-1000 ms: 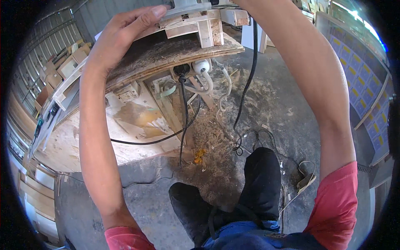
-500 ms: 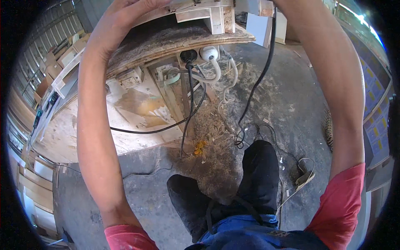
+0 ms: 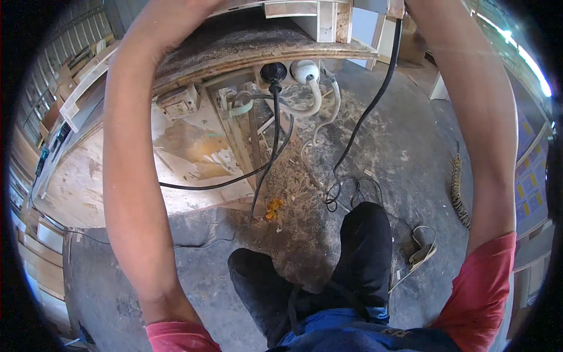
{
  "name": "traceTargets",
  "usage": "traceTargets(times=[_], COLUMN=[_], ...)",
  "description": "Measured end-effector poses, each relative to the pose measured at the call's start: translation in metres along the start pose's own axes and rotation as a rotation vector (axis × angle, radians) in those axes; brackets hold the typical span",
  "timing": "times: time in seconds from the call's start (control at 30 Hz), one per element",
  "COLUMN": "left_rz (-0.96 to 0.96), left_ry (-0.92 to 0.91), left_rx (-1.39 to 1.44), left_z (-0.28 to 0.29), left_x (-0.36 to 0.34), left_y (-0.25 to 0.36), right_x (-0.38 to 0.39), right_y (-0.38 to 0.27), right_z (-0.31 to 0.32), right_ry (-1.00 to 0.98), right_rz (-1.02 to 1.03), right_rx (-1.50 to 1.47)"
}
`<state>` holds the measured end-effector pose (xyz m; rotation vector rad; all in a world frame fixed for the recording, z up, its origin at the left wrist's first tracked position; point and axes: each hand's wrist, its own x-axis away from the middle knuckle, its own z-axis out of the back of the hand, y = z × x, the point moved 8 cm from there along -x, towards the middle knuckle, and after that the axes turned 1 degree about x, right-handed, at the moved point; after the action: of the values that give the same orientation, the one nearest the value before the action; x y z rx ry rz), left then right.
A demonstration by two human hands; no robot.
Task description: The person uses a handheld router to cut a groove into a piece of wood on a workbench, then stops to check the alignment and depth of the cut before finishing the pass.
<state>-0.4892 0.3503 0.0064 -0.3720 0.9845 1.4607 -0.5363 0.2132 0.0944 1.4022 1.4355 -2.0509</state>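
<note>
Both my arms reach up past the top edge of the view. The base of my left hand (image 3: 190, 8) shows over a workbench (image 3: 258, 50), next to a pale board edge; its fingers are cut off. My right hand is out of the frame, with only the right forearm (image 3: 469, 82) showing. Close to that wrist is the end of a corded tool (image 3: 396, 8), its black cord (image 3: 375, 97) hanging to the floor. What holds the tool is hidden. A white-edged wooden frame piece (image 3: 326, 26) stands on the dusty bench top.
A black plug (image 3: 273, 73) and a white plug (image 3: 305, 70) sit under the bench edge, with cables hanging down. Sawdust (image 3: 293, 176) and loops of cord (image 3: 334, 199) lie on the floor. A coiled hose (image 3: 456, 182) lies at right. Boards (image 3: 41, 264) stand at left.
The view has shifted a little, so the bench, plugs and frame piece sit further right and slightly higher. Less of my left hand shows. Both arms stay raised.
</note>
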Motion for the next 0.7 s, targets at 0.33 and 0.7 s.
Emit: traceTargets(times=[0.33, 0.7], left_rz=[0.019, -0.095], left_ry=[-0.059, -0.078], left_rx=[-0.027, 0.023], left_z=[0.001, 0.006], left_x=[-0.006, -0.018], left_y=[-0.012, -0.034], right_x=[0.001, 0.001], right_y=[0.005, -0.006], right_z=[0.009, 0.008], right_ry=[0.115, 0.041], right_rz=[-0.097, -0.076], right_rx=[0.075, -0.036])
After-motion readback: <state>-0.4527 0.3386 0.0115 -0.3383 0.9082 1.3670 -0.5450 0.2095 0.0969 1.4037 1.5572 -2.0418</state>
